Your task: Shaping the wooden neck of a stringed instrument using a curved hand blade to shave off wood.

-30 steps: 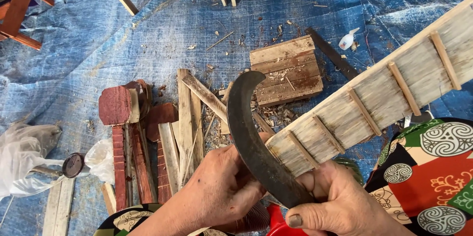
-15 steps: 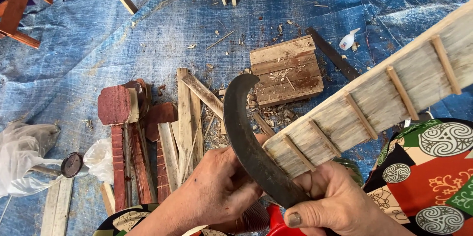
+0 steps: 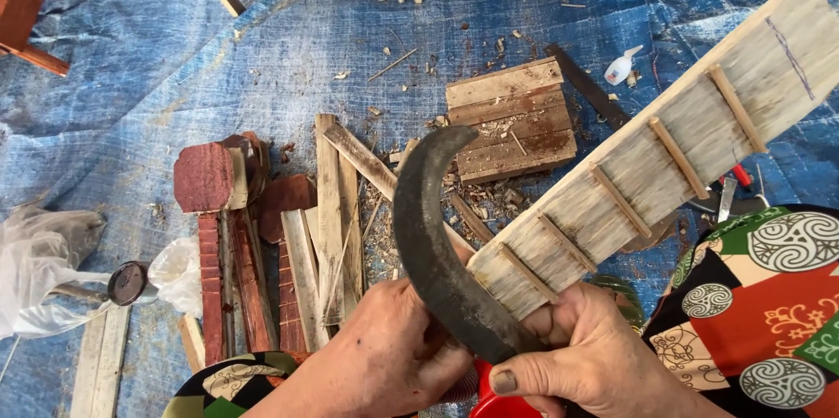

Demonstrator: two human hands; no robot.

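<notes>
My right hand (image 3: 577, 357) grips the slatted board's (image 3: 664, 156) near end, its length running toward two o'clock, while my left hand (image 3: 384, 366) seems closed around the curved blade (image 3: 428, 234), which arcs toward twelve.

Tarpaulin (image 3: 175, 77): blue. Sickle blade (image 3: 428, 234): dark grey-black. Slatted board (image 3: 664, 147): pale wood with tan cross-strips. Wooden blocks (image 3: 214, 178): reddish-brown. Cloth (image 3: 760, 296): black, red and green, white spiral roundels. Plastic bag (image 3: 39, 252): translucent white.
</notes>
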